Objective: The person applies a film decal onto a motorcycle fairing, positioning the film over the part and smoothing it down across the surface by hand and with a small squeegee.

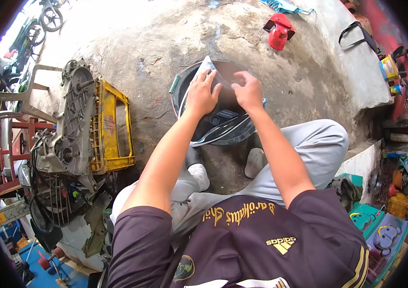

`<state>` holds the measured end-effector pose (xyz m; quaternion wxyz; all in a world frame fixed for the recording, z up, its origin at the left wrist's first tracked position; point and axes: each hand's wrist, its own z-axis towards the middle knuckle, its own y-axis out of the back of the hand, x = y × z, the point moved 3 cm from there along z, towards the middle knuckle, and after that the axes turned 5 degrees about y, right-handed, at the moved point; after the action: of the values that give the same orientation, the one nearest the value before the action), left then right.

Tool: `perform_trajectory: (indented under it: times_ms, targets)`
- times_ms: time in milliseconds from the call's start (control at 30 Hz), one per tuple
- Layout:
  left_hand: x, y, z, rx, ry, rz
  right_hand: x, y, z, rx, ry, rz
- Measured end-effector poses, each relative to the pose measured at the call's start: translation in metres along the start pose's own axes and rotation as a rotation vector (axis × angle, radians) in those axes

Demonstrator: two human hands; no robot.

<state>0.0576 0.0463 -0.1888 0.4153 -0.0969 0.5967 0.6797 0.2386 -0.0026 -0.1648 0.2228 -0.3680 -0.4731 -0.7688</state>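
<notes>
A glossy dark plastic panel [223, 116] with a pale, pointed upper end lies across a round black tub [179, 102] on the floor between my feet. My left hand [203, 94] rests on the panel's pale part, its fingers stretched out and the thumb apart. Over the panel's right side is my right hand [248, 92], its fingers bent and smeared by motion. Whether anything is between them cannot be made out. A thin white strip [205, 142] curves along the panel's lower left edge. The inside of the tub is mostly hidden.
To the left, a metal engine casing [77, 115] stands against a yellow crate [113, 127]. A red plastic part [279, 31] lies on the concrete floor beyond the tub. A low concrete ledge [352, 62] runs along the right, with packaged parts [381, 235] nearer me.
</notes>
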Motion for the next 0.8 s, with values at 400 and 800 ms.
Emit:
perform_trajectory:
  times_ms: [400, 800]
  targets:
    - [-0.002, 0.004, -0.002, -0.097, 0.047, -0.016, 0.025, -0.007, 0.0, 0.016, -0.018, -0.008]
    - [-0.002, 0.006, -0.003, -0.155, 0.143, -0.055, -0.032, 0.023, -0.02, -0.008, -0.141, -0.012]
